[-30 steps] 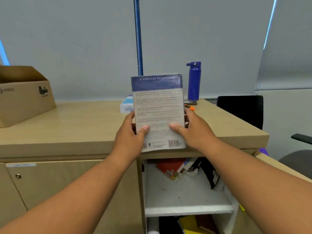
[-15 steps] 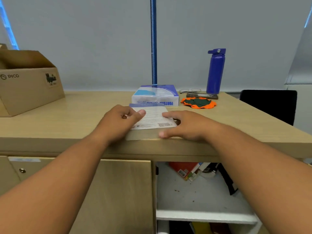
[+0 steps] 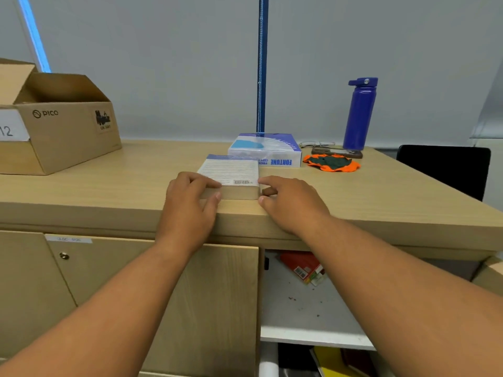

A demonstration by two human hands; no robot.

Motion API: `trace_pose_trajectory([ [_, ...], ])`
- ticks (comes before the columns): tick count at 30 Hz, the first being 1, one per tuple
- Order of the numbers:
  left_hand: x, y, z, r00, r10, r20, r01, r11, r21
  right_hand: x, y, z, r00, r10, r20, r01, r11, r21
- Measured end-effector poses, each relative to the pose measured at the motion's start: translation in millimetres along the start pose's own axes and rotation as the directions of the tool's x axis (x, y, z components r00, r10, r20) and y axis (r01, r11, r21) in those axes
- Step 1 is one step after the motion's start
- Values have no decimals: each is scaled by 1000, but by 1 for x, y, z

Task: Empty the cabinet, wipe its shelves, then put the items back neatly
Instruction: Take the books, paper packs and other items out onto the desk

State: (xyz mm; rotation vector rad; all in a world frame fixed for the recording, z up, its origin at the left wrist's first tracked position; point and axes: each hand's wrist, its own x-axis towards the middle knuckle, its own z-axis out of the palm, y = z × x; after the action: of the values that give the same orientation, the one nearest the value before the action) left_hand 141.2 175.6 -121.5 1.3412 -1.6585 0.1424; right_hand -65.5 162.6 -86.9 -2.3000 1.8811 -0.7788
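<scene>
A paperback book (image 3: pixel 231 170) lies flat, back cover up, near the front edge of the wooden cabinet top (image 3: pixel 122 186). My left hand (image 3: pixel 187 205) pinches its near left corner, fingers on the cover and thumb against the page edge. Beside the book's near right corner, my right hand (image 3: pixel 291 202) touches it with index fingertip and thumb. Below, the open cabinet's white upper shelf (image 3: pixel 299 317) shows dark crumbs and a red book (image 3: pixel 299 263) at the back. Yellow and dark items (image 3: pixel 332 360) sit on the shelf underneath.
On the top stand a ream of paper (image 3: pixel 266 149) just behind the book, an orange and green cloth (image 3: pixel 330 162), a blue bottle (image 3: pixel 359 115) and an open cardboard box (image 3: pixel 62 126) at the left. The left cabinet door (image 3: pixel 204 308) is closed. A black chair (image 3: pixel 443 170) stands at the right.
The book was held upright in both hands, then laid flat on the cabinet top. Both hands have since slid back from its cover to its near corners.
</scene>
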Motion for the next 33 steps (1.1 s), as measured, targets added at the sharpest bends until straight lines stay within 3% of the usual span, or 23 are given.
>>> trace_pose_trajectory([
  [4, -56, 22, 14, 959, 277, -55, -271, 958, 94, -43, 18, 6, 976, -133, -171, 119, 989, -91],
  [6, -81, 38, 23, 922, 386, -26, -382, 918, 108, -71, 40, 14, 919, -243, -310, 245, 969, -32],
  [9, -111, 54, 45, 873, 474, 117, -480, 877, 31, -109, 84, 30, 809, -366, -460, 355, 928, -114],
  [11, -129, 57, 65, 854, 431, 291, -455, 891, 14, -131, 110, 39, 805, -380, -456, 352, 924, -149],
  [13, -144, 60, 85, 824, 318, 468, -367, 930, 14, -150, 136, 48, 850, -337, -405, 315, 941, -123],
  [17, -164, 62, 123, 706, 110, 699, -249, 963, 100, -174, 186, 72, 962, -127, -242, 108, 990, -88],
  [21, -172, 58, 164, 626, 33, 779, -177, 979, 100, -184, 224, 98, 992, 85, -89, -94, 990, -105],
  [26, -172, 47, 229, 514, -26, 857, -129, 986, 107, -176, 260, 126, 974, 226, 26, -221, 967, -126],
  [33, -148, 31, 333, 538, -193, 820, 19, 976, 217, -126, 297, 164, 923, 357, 144, -343, 932, -114],
])
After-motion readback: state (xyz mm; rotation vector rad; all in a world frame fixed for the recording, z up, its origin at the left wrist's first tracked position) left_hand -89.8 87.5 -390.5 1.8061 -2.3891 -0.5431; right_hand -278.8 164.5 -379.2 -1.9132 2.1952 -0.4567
